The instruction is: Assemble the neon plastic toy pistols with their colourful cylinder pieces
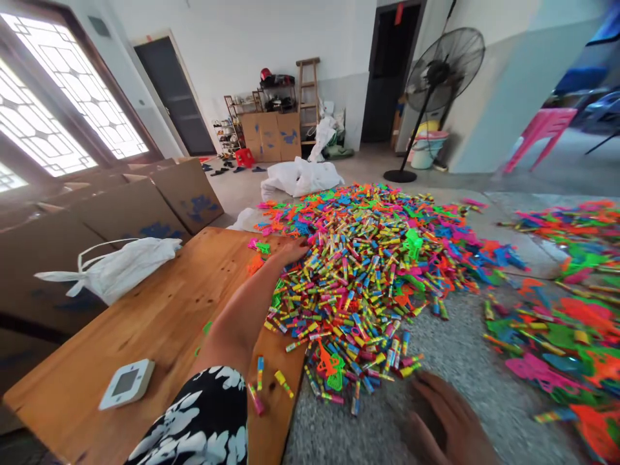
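Observation:
A large heap of small printed tubes (339, 278), mixed with flat plastic shapes in bright colours, spreads over the work surface. My left hand (294, 249) reaches to the heap's left side, its fingers stretched against the tubes and partly lost among them. Close to the heap's near edge, my right hand (448, 420) hovers over or rests on the grey surface (358, 439); which one I cannot tell. It is blurred, with thumb and fingers apart and nothing visible between them. An orange shape (328, 360) and a green shape (335, 380) lie at the near edge.
On the wooden board (188, 297) are a white digital device (126, 384) and a few loose tubes. A white bag (130, 265) lies at its far left edge, beside cardboard boxes (130, 213). More plastic shapes (547, 368) lie at right. A standing fan (438, 74) is behind.

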A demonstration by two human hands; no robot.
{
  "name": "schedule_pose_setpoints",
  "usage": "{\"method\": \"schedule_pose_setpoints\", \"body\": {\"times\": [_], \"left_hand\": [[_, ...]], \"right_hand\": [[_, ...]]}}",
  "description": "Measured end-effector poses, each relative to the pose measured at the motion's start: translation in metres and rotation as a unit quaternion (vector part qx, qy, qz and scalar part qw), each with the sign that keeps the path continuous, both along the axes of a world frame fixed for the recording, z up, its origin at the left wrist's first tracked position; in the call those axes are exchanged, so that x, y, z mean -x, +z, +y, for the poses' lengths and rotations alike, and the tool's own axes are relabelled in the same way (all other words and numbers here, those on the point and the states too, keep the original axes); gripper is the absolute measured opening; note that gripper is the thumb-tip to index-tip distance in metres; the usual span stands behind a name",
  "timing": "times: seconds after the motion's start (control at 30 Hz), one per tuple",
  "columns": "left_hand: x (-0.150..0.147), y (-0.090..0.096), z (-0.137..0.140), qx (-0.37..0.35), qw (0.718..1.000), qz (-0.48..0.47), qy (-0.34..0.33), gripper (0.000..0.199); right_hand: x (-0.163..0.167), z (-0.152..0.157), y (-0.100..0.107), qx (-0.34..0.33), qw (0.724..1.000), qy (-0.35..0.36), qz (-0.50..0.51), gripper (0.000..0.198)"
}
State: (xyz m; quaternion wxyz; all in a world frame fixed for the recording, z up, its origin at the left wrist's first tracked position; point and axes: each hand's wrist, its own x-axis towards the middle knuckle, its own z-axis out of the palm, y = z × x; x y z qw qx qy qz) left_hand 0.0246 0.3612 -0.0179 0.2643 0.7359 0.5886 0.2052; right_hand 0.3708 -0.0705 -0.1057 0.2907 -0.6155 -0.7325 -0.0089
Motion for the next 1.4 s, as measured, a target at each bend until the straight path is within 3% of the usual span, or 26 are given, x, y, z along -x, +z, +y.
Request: {"method": "schedule_pose_setpoints", "body": {"times": [0.13, 0.3, 0.5, 0.7, 0.8, 0.9, 1.07, 1.2, 1.3, 1.4], "left_hand": [[-0.009, 0.004, -0.045, 0.014, 1.000, 0.017, -0.016, 0.023], [-0.008, 0.008, -0.103, 0.017, 0.999, 0.033, 0.026, 0.020], [0.001, 0.019, -0.160, -0.004, 0.997, 0.034, 0.069, 0.028], [0.021, 0.030, -0.218, -0.016, 0.998, 0.049, -0.037, 0.033], [0.029, 0.024, -0.257, -0.051, 0.995, 0.048, -0.066, 0.044], [0.029, 0.012, -0.297, -0.062, 0.995, 0.065, -0.054, 0.060], [-0.002, -0.004, -0.346, -0.070, 0.996, 0.060, -0.007, 0.092], [-0.049, -0.014, -0.360, -0.081, 0.994, 0.054, 0.046, 0.089], [-0.092, -0.021, -0.365, -0.078, 0.992, 0.048, 0.086, 0.083], [-0.119, -0.017, -0.368, -0.073, 0.993, 0.049, 0.078, 0.085]], "right_hand": [[0.012, 0.006, 0.005, 0.029, 0.999, -0.021, 0.034, 0.046], [0.021, 0.011, 0.011, 0.028, 0.998, -0.025, 0.042, 0.051], [0.050, 0.026, 0.019, 0.043, 0.998, -0.026, 0.037, 0.076], [0.094, 0.070, 0.029, 0.090, 0.992, -0.068, 0.057, 0.090], [0.107, 0.099, 0.038, 0.121, 0.986, -0.071, 0.086, 0.089], [0.116, 0.129, 0.048, 0.149, 0.977, -0.080, 0.127, 0.084], [0.134, 0.177, 0.075, 0.201, 0.947, -0.108, 0.226, 0.075], [0.144, 0.210, 0.104, 0.252, 0.926, -0.072, 0.273, 0.056], [0.141, 0.229, 0.126, 0.265, 0.924, -0.037, 0.272, 0.048], [0.127, 0.236, 0.148, 0.276, 0.932, -0.026, 0.235, 0.047]]}}
